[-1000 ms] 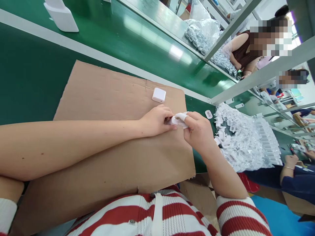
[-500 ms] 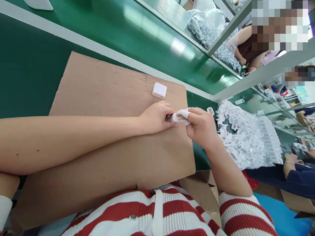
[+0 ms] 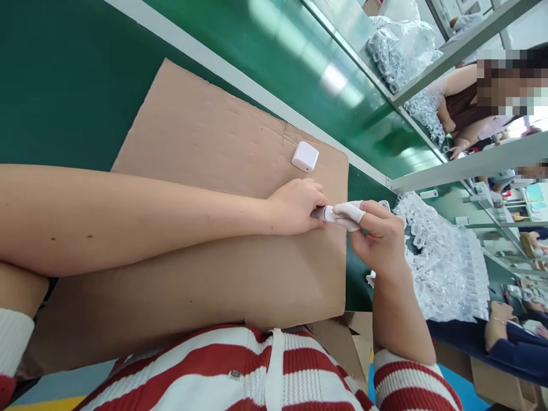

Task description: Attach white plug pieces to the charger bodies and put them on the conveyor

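My left hand (image 3: 295, 206) is closed around a small white plastic piece (image 3: 327, 214) above the right part of a cardboard sheet (image 3: 214, 274). Its fingers cover most of the piece, so the exact kind does not show. From the other side my right hand (image 3: 381, 231), with white finger covers (image 3: 350, 212) on its fingertips, pinches at the piece's right end. Whether anything else sits in that pinch is hidden. A white rounded case (image 3: 305, 156), like an earbud charging case, lies on the cardboard just beyond my left hand.
To the right, a heap of clear-wrapped white parts (image 3: 445, 257) covers the green table (image 3: 51, 103). A metal frame post (image 3: 466, 160) crosses at the right. Behind it a co-worker's arm (image 3: 447, 117) reaches by more bagged parts (image 3: 400, 48).
My right hand has drawn slightly away from my left, so its covered fingertips overlap less of the white piece. The whole view has tilted and shifted. The white case stays on the cardboard.
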`<state>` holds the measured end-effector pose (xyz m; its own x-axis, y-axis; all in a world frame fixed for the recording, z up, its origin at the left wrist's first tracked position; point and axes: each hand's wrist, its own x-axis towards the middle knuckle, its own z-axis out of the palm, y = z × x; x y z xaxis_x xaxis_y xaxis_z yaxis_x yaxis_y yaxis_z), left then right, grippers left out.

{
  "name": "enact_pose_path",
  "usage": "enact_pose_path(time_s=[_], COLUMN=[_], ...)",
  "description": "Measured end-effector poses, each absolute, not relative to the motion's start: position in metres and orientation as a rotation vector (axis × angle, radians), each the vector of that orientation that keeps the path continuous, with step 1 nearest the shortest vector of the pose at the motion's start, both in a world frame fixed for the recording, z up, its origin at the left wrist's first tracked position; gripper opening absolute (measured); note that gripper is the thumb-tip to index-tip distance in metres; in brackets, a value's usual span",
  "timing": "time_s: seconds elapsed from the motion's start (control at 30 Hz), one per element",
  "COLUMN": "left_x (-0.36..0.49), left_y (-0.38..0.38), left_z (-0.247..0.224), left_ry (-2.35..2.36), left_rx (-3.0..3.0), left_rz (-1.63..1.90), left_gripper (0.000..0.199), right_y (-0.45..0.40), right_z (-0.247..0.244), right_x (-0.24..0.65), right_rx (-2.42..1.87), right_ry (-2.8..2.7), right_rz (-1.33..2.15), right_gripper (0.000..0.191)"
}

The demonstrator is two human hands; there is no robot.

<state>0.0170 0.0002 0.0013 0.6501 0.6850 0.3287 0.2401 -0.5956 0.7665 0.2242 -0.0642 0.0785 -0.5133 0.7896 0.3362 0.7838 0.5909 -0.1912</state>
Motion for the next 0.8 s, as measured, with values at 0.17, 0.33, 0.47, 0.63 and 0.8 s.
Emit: enact_pose_path(time_s=[0.17,0.33,0.47,0.63,0.8], left_x=[0.018,0.018,0.018,0.019,0.018], left_y=[-0.001,0.0,0.0,-0.001,-0.002], left_z=[0.002,0.003,0.001,0.0,0.004], left_ry=[0.724,0.742,0.733,0.75,0.77], left_rx=[2.177,2.178,2.187,2.179,2.203], left_rz=[0.811,0.795,0.813,0.813,0.791], left_gripper=[0.012,0.013,0.013,0.014,0.014], right_y=[-0.066,-0.07,-0.07,-0.065,-0.066], right_z=[0.076,0.072,0.076,0.082,0.078], right_x=[0.22,0.213,0.212,0.217,0.213], right_rx=[-1.317,-1.359,-1.374,-1.331,-1.406], right_ry=[-2.368,-2.285,-2.337,-2.448,-2.346], right_rz=[-0.03,-0.038,-0.145,-0.047,-0.086], right_gripper=[0.027,0.024,0.023,0.025,0.021])
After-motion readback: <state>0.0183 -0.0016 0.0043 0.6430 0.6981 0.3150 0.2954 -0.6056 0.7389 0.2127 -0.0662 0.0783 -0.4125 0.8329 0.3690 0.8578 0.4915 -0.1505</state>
